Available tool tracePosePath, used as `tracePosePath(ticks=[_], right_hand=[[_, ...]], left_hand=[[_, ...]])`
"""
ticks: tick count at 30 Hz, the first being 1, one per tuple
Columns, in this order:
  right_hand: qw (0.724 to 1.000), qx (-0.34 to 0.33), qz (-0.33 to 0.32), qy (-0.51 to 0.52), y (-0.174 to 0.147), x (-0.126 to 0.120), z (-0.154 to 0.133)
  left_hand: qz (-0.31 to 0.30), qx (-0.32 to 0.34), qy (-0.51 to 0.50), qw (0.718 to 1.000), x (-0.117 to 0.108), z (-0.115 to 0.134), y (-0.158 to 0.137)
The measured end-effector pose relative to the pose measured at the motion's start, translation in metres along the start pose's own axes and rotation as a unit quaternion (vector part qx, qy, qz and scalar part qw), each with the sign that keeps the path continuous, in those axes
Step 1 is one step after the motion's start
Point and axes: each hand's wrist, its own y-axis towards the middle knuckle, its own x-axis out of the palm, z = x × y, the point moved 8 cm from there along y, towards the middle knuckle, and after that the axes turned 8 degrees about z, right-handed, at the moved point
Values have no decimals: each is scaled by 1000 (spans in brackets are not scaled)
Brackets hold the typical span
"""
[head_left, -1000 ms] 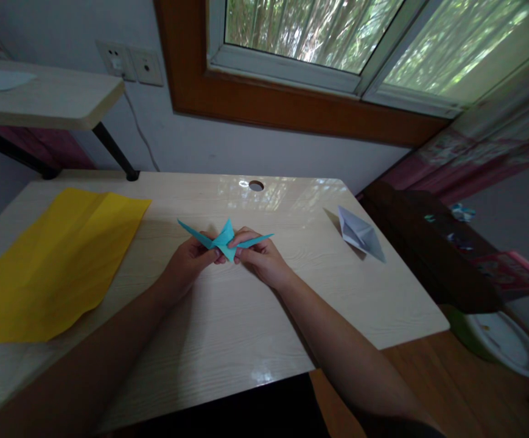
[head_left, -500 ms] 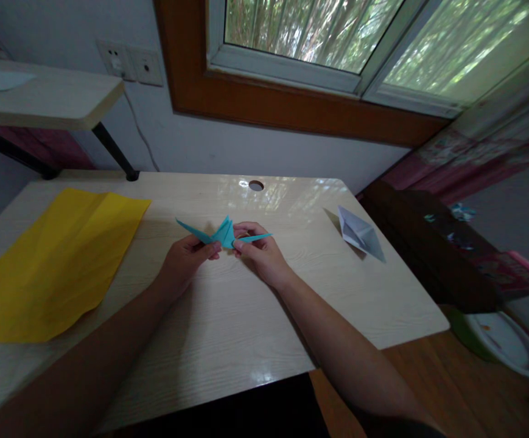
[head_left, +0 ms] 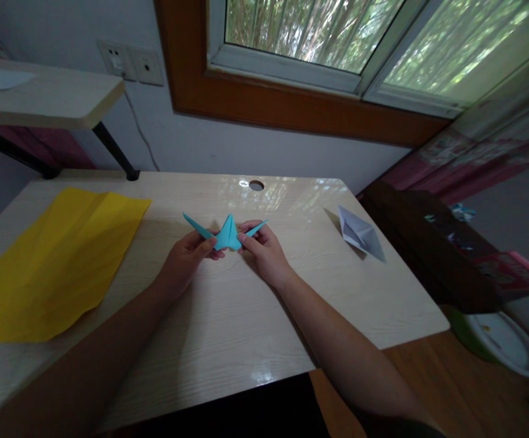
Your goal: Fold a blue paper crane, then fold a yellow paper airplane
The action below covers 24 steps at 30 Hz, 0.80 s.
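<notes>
A folded turquoise origami crane (head_left: 228, 236) is held between both hands above the desk (head_left: 241, 328). It has a pointed middle flap and two narrow points slanting up to the left and right. My left hand (head_left: 190, 255) pinches its left side, thumb on top. On the other side my right hand (head_left: 264, 250) grips it, thumb on the near face and fingers behind. The fingers partly hide where the narrow points join the body.
A large yellow sheet (head_left: 58, 261) lies on the desk's left. To the right stands a white folded paper boat (head_left: 360, 232). A raised shelf (head_left: 49, 100) is at back left, and a round cable hole (head_left: 256, 185) sits near the back edge.
The turquoise paper has tilted so its middle flap shows wider and flatter. Its right point now slants up more steeply, and my right thumb has shifted slightly up and right.
</notes>
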Motion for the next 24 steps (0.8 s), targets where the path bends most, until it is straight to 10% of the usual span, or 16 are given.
tracePosePath(ticks=[24], right_hand=[[998,-46,23,-33,1,-2,-6]], left_hand=[[10,4,0,1000,1,3,0]])
